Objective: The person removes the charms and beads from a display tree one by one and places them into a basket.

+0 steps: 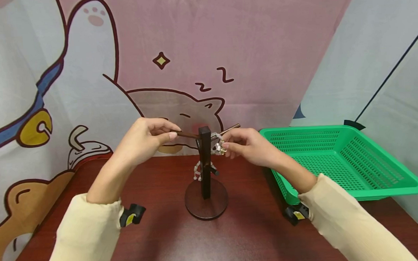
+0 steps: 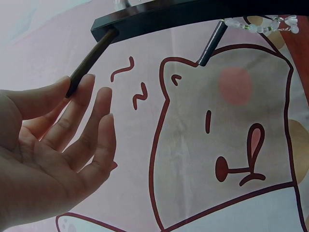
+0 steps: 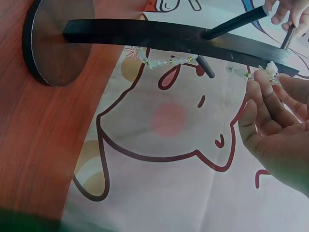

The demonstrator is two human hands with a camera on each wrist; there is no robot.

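A dark wooden jewelry stand (image 1: 205, 166) with a round base rises from the table, and short pegs stick out of its post. Near the top, my left hand (image 1: 145, 139) pinches the end of one upper peg (image 2: 91, 60) between thumb and fingers. On the post's other side, my right hand (image 1: 247, 146) pinches a clear beaded bracelet (image 1: 219, 145) close to the opposite upper peg (image 1: 233, 129). Whether that bracelet loops over the peg I cannot tell. Lower down hangs a second beaded bracelet (image 3: 164, 62), by the lower peg (image 3: 205, 66).
To the right sits a green plastic basket (image 1: 339, 171) with perforated walls. The stand is on a reddish-brown tabletop (image 1: 165, 243). Behind it hangs a cloth (image 1: 261, 45) printed with cartoon animals. A thin black rod (image 1: 390, 73) slants at the upper right.
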